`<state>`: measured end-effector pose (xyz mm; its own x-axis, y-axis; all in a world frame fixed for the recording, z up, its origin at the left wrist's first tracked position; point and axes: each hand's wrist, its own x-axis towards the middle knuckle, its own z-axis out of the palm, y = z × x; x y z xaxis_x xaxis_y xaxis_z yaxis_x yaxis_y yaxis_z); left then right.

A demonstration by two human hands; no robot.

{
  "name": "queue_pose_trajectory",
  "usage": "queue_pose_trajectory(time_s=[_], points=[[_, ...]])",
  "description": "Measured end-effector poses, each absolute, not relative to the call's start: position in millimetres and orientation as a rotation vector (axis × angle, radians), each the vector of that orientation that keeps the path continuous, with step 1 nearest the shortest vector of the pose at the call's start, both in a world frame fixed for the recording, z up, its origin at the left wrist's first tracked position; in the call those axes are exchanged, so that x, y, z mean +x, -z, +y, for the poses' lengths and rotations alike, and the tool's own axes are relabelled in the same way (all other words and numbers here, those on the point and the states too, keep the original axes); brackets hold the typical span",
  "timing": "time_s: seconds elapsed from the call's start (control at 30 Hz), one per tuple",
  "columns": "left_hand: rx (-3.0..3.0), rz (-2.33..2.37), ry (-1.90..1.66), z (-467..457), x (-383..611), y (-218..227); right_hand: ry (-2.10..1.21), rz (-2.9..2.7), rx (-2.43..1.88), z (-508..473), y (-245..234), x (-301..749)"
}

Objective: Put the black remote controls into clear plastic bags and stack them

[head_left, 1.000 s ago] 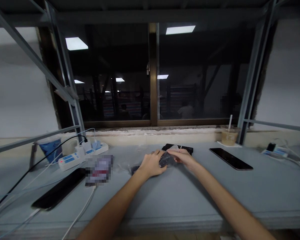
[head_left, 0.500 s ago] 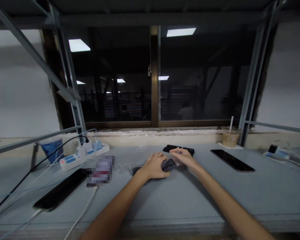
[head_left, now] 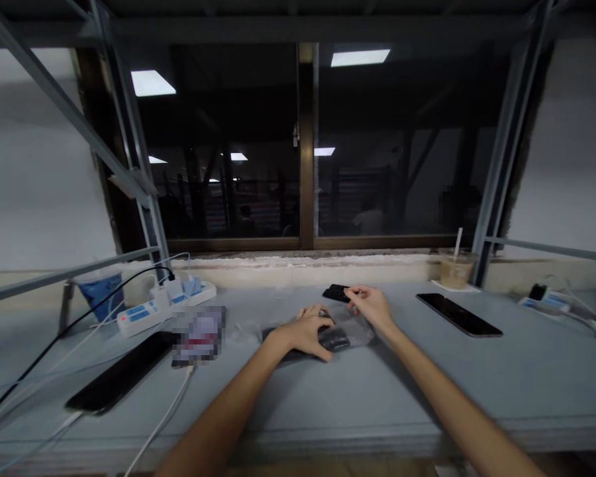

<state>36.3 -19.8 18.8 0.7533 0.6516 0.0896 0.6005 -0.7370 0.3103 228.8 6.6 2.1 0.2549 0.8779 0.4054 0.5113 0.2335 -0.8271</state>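
My left hand [head_left: 308,329] rests palm down on the grey tabletop [head_left: 328,391], its fingers curled over a small dark object [head_left: 334,339] that lies inside a clear plastic bag [head_left: 355,329]. Farther back, my right hand [head_left: 372,303] reaches to a flat black device [head_left: 336,292] and pinches its near end between fingertips. Both hands sit at the middle of the table, below the window.
A black phone [head_left: 457,314] lies to the right, an iced drink cup [head_left: 455,267] behind it. At left are a dark phone [head_left: 122,371] on a cable, a blurred box [head_left: 198,334], white power strips [head_left: 163,303] and a blue cup [head_left: 100,291].
My right hand has left the bagged object and moved back to the black device. The bag now lies flat on the table under my left hand.
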Motion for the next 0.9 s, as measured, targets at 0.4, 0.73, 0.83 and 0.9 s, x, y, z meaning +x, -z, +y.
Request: queue_pose_trajectory(time_s=[0.4,0.73,0.83,0.9], points=[[2.482,0.971,-0.115,-15,22,-30,-0.313,-1.468,-1.506,-2,-7,227],[2.428,1.301,-0.119,-21,29,-23,-0.112,-1.625,-1.647,2,3,230],[2.523,1.187,-0.213,-20,32,-17,-0.035,-1.677,-1.658,9,11,235],[2.591,1.093,-0.294,-17,34,-12,0.049,-1.695,-1.685,12,15,238]])
